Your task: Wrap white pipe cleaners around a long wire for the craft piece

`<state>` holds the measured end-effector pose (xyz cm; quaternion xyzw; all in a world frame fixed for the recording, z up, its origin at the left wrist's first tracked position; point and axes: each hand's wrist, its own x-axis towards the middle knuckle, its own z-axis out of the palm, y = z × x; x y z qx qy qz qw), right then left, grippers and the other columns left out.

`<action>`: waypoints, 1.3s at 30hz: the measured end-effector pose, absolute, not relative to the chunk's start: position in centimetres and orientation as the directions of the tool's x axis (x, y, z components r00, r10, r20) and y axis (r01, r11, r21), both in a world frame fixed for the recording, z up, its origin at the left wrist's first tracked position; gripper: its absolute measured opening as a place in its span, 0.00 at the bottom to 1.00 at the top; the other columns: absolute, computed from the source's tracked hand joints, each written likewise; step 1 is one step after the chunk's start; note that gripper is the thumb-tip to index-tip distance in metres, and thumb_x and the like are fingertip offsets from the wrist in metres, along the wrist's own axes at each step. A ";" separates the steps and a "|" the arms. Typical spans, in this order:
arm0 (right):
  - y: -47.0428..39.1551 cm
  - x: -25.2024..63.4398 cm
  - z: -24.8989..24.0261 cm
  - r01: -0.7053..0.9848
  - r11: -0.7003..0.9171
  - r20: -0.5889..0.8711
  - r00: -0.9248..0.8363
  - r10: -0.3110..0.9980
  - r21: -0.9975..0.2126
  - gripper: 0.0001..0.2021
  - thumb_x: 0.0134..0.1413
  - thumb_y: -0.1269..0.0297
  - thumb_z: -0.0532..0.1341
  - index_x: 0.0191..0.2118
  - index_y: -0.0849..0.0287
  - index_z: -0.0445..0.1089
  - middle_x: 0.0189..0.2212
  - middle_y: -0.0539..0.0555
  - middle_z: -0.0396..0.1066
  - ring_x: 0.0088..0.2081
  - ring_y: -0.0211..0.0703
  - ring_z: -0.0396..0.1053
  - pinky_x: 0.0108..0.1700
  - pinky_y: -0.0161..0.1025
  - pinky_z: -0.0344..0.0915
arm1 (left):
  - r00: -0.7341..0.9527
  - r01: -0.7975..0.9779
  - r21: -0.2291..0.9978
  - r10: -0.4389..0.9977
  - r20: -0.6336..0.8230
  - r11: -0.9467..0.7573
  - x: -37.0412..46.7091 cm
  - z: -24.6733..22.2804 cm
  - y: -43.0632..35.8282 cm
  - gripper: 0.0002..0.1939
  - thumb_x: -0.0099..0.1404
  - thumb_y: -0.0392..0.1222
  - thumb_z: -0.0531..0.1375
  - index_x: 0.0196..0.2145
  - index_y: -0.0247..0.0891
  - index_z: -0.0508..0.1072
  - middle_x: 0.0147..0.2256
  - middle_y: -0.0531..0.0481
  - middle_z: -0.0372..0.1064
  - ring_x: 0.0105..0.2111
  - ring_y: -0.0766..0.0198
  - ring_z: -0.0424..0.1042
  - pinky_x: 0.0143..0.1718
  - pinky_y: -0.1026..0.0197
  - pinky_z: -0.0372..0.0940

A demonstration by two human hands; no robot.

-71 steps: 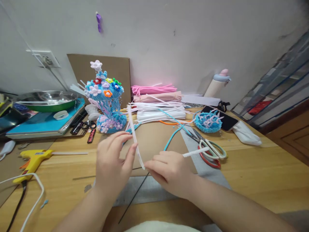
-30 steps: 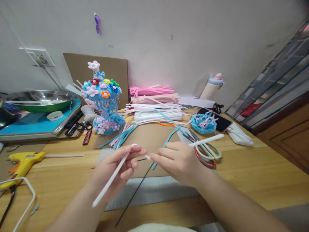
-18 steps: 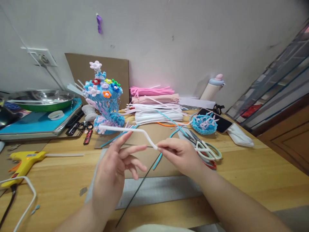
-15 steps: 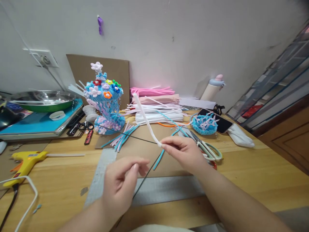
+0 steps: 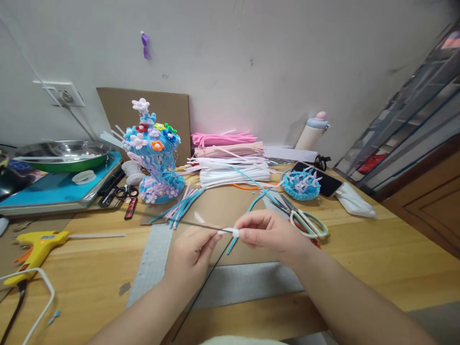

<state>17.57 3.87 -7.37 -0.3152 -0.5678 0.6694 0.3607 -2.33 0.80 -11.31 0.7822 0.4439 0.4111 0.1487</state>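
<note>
My left hand (image 5: pixel 192 251) is closed in a pinch on a white pipe cleaner (image 5: pixel 234 232), whose loose end sticks up blurred behind the fingers. My right hand (image 5: pixel 268 235) pinches the same pipe cleaner at its coiled end, close to the left fingertips. A thin dark wire (image 5: pixel 212 270) runs up from the lower edge to the right fingertips. Another stretch of dark wire goes off to the left above my left hand. Under both hands lies a brown cardboard sheet (image 5: pixel 230 201) with a blue pipe cleaner (image 5: pixel 251 206) on it.
Behind stand a flowered blue pipe-cleaner model (image 5: pixel 154 139) and stacks of white pipe cleaners (image 5: pixel 233 173). Scissors (image 5: pixel 305 220), a blue ring-shaped piece (image 5: pixel 301 186) and a phone (image 5: pixel 325 184) lie right. A yellow glue gun (image 5: pixel 39 242) and a metal bowl (image 5: pixel 64 155) are left.
My left hand has moved up and right and closed on the white pipe cleaner. The pipe cleaner, upright before, is now bent down to the left.
</note>
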 end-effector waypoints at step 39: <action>4.7 17.3 -7.8 0.138 0.218 0.162 -0.332 0.929 -0.966 0.09 0.52 0.61 0.61 0.36 0.59 0.76 0.30 0.52 0.76 0.33 0.41 0.71 0.35 0.36 0.64 | 0.065 0.532 0.679 0.824 0.563 -0.506 -2.2 -8.8 -1.5 0.12 0.61 0.35 0.58 0.42 0.45 0.73 0.41 0.45 0.73 0.40 0.54 0.71 0.40 0.55 0.66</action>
